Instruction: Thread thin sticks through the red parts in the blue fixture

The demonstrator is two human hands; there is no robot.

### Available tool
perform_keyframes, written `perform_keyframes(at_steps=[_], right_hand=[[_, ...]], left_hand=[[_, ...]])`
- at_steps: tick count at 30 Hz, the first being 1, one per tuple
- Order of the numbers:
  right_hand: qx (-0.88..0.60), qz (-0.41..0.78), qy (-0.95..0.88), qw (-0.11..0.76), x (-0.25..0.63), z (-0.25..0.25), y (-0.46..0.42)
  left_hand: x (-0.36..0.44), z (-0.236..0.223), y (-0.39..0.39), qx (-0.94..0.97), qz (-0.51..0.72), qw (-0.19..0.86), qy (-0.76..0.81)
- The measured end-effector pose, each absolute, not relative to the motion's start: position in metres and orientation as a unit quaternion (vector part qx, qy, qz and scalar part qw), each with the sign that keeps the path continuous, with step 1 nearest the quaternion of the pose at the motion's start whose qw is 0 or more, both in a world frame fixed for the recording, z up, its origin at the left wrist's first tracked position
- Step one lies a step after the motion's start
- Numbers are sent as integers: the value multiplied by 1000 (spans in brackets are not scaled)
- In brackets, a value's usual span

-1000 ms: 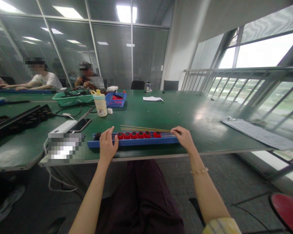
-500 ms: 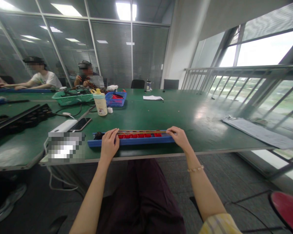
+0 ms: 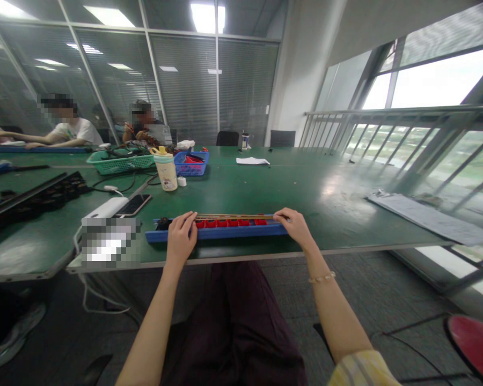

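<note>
Spanning the frame's middle, the green table [image 3: 265,187] bears the blue tray [image 3: 233,233] at lower centre. Left hand [image 3: 180,236]: fingertips at left end of thin sticks [image 3: 233,216]; closure cannot be told. Right hand [image 3: 295,225]: pinched on their right end. Red blocks [image 3: 243,222] sit below, in the tray.

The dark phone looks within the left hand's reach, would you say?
Probably yes: the phone lies close, beyond the end of the blue tray, though the left hand seems occupied with thin rods.
</note>
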State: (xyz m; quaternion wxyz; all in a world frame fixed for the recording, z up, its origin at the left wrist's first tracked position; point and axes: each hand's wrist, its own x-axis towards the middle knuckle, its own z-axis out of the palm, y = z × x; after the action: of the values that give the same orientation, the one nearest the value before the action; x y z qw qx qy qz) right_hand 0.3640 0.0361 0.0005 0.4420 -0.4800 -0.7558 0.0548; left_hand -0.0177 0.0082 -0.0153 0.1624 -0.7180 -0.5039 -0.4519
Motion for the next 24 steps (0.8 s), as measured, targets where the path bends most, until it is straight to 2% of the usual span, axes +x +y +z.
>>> perform_keyframes(at_steps=[17, 24], right_hand=[[-467, 58, -756, 455, 360, -1, 40], [-499, 8, -736, 457, 357, -8, 44]], left_hand=[[-21, -17, 9, -739, -457, 144, -474], [-22, -16, 10, -738, -454, 99, -488]])
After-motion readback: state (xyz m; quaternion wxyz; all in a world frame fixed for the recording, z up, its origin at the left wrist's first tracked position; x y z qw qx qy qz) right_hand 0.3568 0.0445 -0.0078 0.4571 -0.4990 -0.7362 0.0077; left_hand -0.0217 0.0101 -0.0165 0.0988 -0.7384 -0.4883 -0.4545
